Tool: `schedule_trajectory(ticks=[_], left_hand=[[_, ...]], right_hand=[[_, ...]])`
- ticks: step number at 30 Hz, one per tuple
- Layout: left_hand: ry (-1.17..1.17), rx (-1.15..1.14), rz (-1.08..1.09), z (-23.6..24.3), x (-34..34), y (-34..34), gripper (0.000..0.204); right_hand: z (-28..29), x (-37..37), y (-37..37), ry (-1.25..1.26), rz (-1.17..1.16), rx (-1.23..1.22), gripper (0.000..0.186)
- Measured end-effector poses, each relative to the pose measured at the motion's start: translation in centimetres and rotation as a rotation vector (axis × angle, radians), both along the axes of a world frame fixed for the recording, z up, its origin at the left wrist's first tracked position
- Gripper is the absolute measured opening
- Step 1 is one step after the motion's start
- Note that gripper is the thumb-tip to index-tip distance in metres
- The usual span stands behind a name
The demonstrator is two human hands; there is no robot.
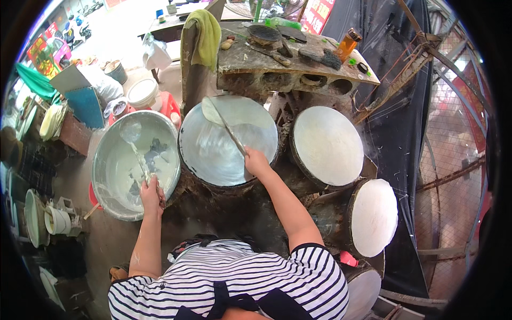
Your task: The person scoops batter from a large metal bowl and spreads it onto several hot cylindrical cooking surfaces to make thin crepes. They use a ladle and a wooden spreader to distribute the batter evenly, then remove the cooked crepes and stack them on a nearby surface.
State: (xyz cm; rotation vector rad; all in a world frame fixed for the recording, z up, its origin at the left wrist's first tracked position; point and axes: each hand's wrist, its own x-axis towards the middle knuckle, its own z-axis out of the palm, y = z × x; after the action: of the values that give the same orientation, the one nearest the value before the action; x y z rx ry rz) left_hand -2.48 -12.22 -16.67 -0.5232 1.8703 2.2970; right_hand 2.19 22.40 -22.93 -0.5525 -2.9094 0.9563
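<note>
From where I am standing, the metal pan [213,162] is gleaming smoothly, the smeared metal basin [101,184] is showing duller, the cloth towel [201,37] is looking matt and fuzzy, the bench [237,61] is appearing rough, and black plastic-looking sheeting [393,138] is wrinkling.

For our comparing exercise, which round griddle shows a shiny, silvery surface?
The griddle beside the grey basin, beneath the paddle in the right hand; the three griddles to its right look pale and matte.

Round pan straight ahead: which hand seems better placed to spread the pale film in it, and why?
Probably the right hand: it holds the long-handled tool, whose broad pale end is over the pan. The left hand holds the ladle over the basin.
</note>
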Motion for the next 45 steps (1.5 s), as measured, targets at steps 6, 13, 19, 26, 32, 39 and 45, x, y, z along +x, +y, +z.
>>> schedule_trajectory(ticks=[6, 13, 19, 26, 32, 39, 45], left_hand=[[-0.003, -0.026, 0.061, -0.1, 2.0, 0.6, 0.019], [0.002, 0.002, 0.089, 0.3, 3.8, 1.4, 0.018], [-0.033, -0.009, 0.144, -0.5, 4.3, -0.1, 0.018], [-0.027, -0.002, 0.164, 0.2, 4.6, 0.5, 0.017], [-0.021, -0.029, 0.243, -0.3, 4.8, -1.0, 0.017], [-0.063, -0.047, 0.259, -0.4, 6.6, -0.9, 0.017], [-0.067, -0.061, 0.367, -0.3, 10.0, -1.6, 0.018]], right_hand=[[0.7, 2.3, 4.0, 0.065, 0.104, -0.081, 0.036], [2.7, -3.9, 6.8, -0.022, 0.138, 0.028, 0.035], [1.9, 0.8, 9.3, -0.046, 0.435, -0.262, 0.036], [1.0, -7.6, 10.5, 0.095, 0.284, -0.025, 0.034], [4.1, -4.8, 11.9, -0.316, 0.578, -0.288, 0.039], [3.9, -11.0, 13.4, -0.21, 0.524, -0.384, 0.036], [7.0, -14.2, 13.9, -0.584, 0.654, -0.397, 0.04]])
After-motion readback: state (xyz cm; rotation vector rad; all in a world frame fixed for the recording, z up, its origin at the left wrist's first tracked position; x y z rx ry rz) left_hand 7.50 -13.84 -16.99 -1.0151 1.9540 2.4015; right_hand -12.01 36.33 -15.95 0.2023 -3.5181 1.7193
